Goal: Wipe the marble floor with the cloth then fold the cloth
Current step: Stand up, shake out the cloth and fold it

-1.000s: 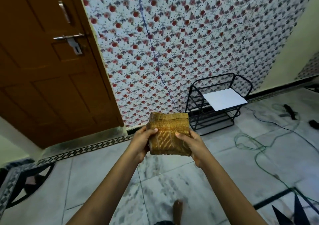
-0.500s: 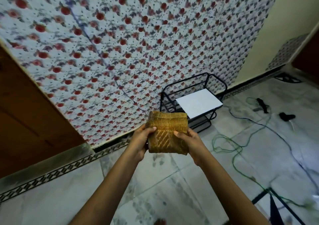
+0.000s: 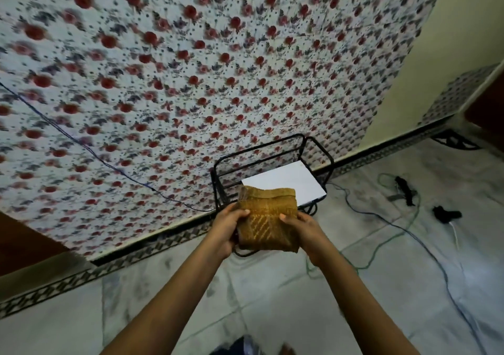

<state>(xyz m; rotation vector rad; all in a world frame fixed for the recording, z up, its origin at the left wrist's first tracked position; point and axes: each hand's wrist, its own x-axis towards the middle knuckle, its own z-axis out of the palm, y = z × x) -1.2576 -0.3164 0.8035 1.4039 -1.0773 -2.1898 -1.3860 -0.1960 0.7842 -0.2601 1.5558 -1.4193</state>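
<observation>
A black wire-frame metal rack [image 3: 272, 163] stands on the grey-veined white marble floor [image 3: 267, 294] against the wall papered with red roses and small dark sprigs [image 3: 191, 76], and a flat white rectangular board [image 3: 286, 181] lies on its upper shelf; nothing else can be made out in the rack, whose lower part is hidden behind the hands. In front of it, held up in the air above the floor, is the folded mustard-yellow woven cloth [image 3: 266, 218], a thick squarish bundle with a paler diagonal stripe pattern on its near face and a rolled hem along the top edge. The left hand [image 3: 225, 232] clasps the cloth's left edge, thumb on the front and fingers curled behind, and the right hand [image 3: 306, 230] clasps the right edge the same way, thumb pressed on the striped face. A thin dark blue wire [image 3: 90, 147] runs slantwise down the wallpaper toward the rack. To the right, a green cord [image 3: 381, 243] and a blue-grey cable [image 3: 436, 262] trail in loose loops over the marble, near two small black objects [image 3: 446, 214] too blurred to identify. A black-and-white patterned border strip [image 3: 81, 278] lines the foot of the wall, and a plain cream wall [image 3: 425, 54] meets it at the right. No writing or label is legible anywhere.
</observation>
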